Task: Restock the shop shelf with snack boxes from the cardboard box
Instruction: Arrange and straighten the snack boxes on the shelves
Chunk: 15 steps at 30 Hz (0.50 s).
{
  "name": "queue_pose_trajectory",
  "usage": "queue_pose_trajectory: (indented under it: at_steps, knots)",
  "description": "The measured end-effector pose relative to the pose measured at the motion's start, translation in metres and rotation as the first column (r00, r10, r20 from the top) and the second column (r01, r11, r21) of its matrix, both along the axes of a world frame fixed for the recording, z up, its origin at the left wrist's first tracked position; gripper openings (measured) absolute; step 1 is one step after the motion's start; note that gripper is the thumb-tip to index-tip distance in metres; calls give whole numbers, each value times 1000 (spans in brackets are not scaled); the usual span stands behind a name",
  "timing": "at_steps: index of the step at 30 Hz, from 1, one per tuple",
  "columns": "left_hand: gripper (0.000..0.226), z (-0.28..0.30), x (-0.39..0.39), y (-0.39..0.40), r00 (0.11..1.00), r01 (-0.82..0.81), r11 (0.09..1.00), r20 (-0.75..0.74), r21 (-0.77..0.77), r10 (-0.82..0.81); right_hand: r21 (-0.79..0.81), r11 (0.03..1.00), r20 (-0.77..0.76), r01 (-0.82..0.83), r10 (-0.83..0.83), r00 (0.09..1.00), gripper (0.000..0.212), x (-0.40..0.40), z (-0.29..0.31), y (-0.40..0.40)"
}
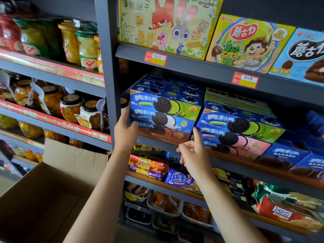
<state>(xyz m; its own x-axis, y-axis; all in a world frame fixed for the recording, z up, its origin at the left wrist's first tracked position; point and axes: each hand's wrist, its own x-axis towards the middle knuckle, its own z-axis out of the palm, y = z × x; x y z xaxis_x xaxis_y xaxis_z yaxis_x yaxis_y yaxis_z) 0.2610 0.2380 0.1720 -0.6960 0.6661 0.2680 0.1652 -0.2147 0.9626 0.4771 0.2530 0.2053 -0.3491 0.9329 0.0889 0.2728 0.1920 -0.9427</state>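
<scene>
A stack of three blue cookie boxes (166,113) stands at the left end of the dark middle shelf (228,162). My left hand (125,130) grips the stack's left end, thumb on the front of the lowest box. A second stack of blue cookie boxes (240,130) stands just to the right. My right hand (192,153) hovers in front of the gap between the stacks, index finger pointing up, other fingers loosely curled, holding nothing. The open cardboard box (57,190) sits at lower left; its visible inside shows no boxes.
Large cartoon snack boxes (250,44) line the upper shelf behind red price tags (155,58). Biscuit packets (150,165) fill the shelf below. Jars of fruit (73,109) crowd the left shelving bay beyond the grey upright (108,67). More blue boxes (287,156) sit at right.
</scene>
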Motion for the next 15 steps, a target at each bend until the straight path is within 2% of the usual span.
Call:
queue_pose_trajectory:
  at_steps: [7, 15]
  knots:
    - [55, -3, 1, -1, 1000, -1, 1000, 12, 3, 1, -49, 999, -53, 21, -24, 998, 76, 2, -2, 2]
    - [53, -1, 0, -3, 998, -4, 1000, 58, 14, 3, -146, 989, -200, 13, -42, 979, 72, 0, -1, 3]
